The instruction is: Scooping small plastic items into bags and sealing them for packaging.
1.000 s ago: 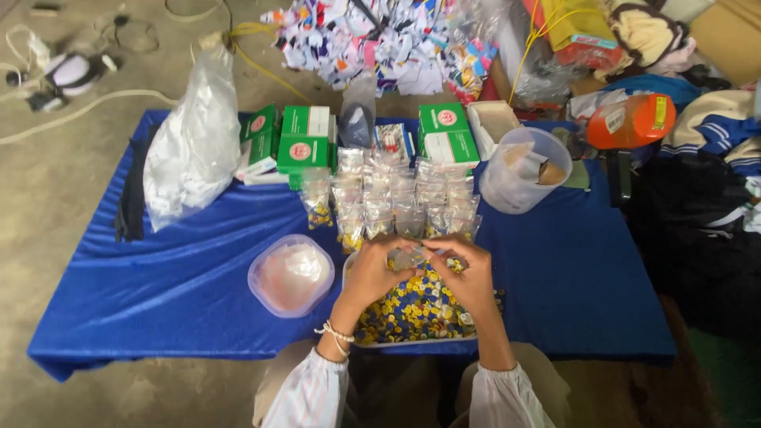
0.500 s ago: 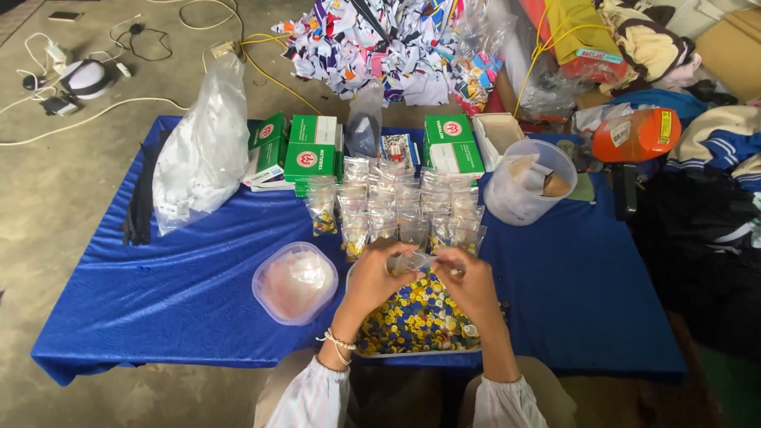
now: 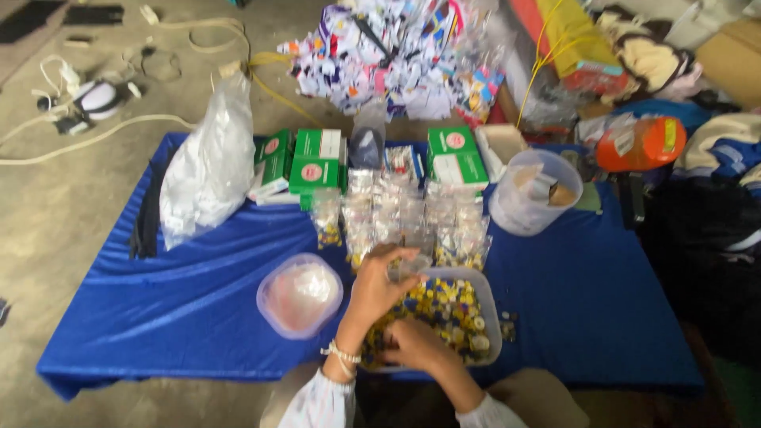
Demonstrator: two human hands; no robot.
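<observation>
Blue cloth covers the low surface (image 3: pixel 198 309), and most of what sits on it lies toward the far edge: a big white plastic bag (image 3: pixel 208 170), green boxes (image 3: pixel 317 162), a clear bucket (image 3: pixel 533 192), then rows of filled little packets (image 3: pixel 396 218). Nearer the person stand a round pinkish container (image 3: pixel 300 295) and a clear rectangular tub (image 3: pixel 448 313) full of small coloured pieces, mostly yellow, white and blue.

Over that tub the left hand (image 3: pixel 379 289) is raised, its fingers pinching a small clear bag (image 3: pixel 409 267) just above the tub's far rim. The right hand (image 3: pixel 416 347) is down in the tub, fingers curled among the pieces; whether they have closed on any I cannot tell.

It looks to me like the filling step: one packet held ready while a portion is gathered. The next move would seem to call for the bag's mouth held wide and steady, and for the loose pieces to be lifted across without scattering onto the cloth.
</observation>
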